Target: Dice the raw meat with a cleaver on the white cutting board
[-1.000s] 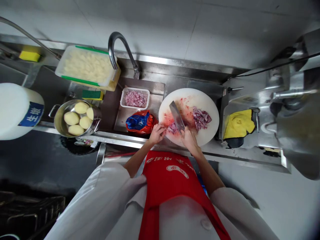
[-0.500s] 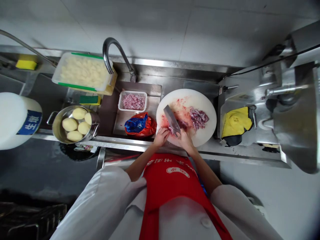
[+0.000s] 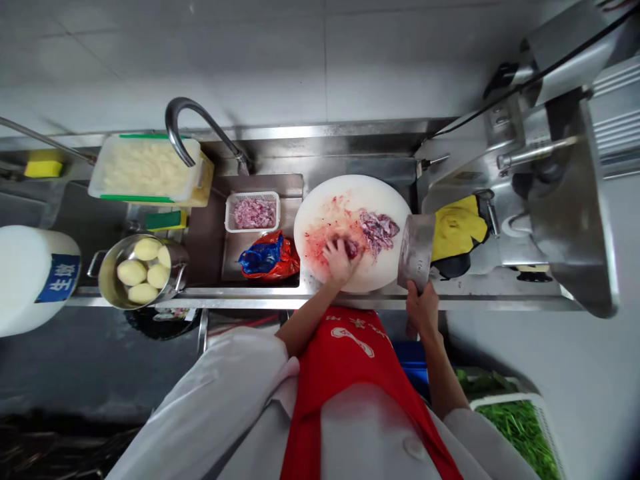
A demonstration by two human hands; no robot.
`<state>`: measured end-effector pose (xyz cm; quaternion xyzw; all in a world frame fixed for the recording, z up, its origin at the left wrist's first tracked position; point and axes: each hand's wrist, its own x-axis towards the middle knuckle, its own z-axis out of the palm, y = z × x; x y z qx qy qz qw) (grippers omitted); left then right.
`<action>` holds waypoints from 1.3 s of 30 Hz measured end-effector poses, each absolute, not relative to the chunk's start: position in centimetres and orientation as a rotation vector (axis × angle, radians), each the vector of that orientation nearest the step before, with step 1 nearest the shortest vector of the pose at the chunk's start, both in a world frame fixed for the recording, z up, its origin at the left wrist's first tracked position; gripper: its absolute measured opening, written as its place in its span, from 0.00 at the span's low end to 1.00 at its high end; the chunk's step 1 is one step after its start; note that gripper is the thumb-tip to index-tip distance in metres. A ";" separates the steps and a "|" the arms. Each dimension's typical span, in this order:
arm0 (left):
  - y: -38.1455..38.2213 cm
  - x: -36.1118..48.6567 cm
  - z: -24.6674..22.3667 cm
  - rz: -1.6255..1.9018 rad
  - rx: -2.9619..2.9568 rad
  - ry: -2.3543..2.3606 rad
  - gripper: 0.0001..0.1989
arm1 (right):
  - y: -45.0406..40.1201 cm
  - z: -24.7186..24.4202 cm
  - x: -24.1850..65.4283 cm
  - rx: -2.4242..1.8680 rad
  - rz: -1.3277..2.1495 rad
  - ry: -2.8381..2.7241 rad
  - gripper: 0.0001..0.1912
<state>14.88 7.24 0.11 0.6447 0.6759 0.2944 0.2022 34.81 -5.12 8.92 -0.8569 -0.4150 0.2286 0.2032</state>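
A round white cutting board (image 3: 325, 200), stained red, lies on the steel counter. My left hand (image 3: 340, 261) is on it with fingers spread, beside and touching a dark red piece of meat (image 3: 352, 249). Whether the fingertips press on any of that meat is hard to see. A heap of cut meat (image 3: 379, 230) lies farther right on the board. My right hand (image 3: 423, 308) is closed round the handle of a cleaver (image 3: 417, 250). Its broad blade is held flat-on to my view, over the board's right edge.
Left of the board are a white basket of chopped meat (image 3: 255, 213) and a red and blue plastic bag (image 3: 273, 257) in the sink. A pot of peeled potatoes (image 3: 103, 277) and a faucet (image 3: 180, 110) stand farther left. A yellow cloth (image 3: 457, 227) lies right.
The cleaver has moved from the meat to the board's right edge in my right hand. My left hand has shifted up and right onto the board, its fingers now spread. The view has turned slightly.
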 end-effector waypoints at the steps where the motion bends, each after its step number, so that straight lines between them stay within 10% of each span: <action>1: 7.7 15.2 0.1 0.775 1.854 1.801 0.20 | -5.3 8.9 35.0 -2.390 0.648 -1.140 0.26; 8: 11.6 9.8 0.4 0.735 2.089 1.122 0.13 | -5.0 8.9 35.0 -2.408 0.751 -1.190 0.22; 11: 10.2 9.2 0.3 0.884 2.032 1.349 0.25 | -4.7 8.6 34.5 -2.432 0.798 -1.289 0.19; 16: 7.6 10.6 -1.2 0.952 2.008 1.425 0.08 | -3.8 8.2 33.3 -2.434 0.861 -1.601 0.17; 32: 7.0 12.2 -0.6 0.966 1.859 1.740 0.20 | 5.6 9.8 30.1 -2.350 0.875 -2.312 0.18; 39: 10.8 10.0 -0.3 0.718 2.176 0.995 0.13 | 5.1 8.7 32.2 -2.364 0.943 -2.268 0.19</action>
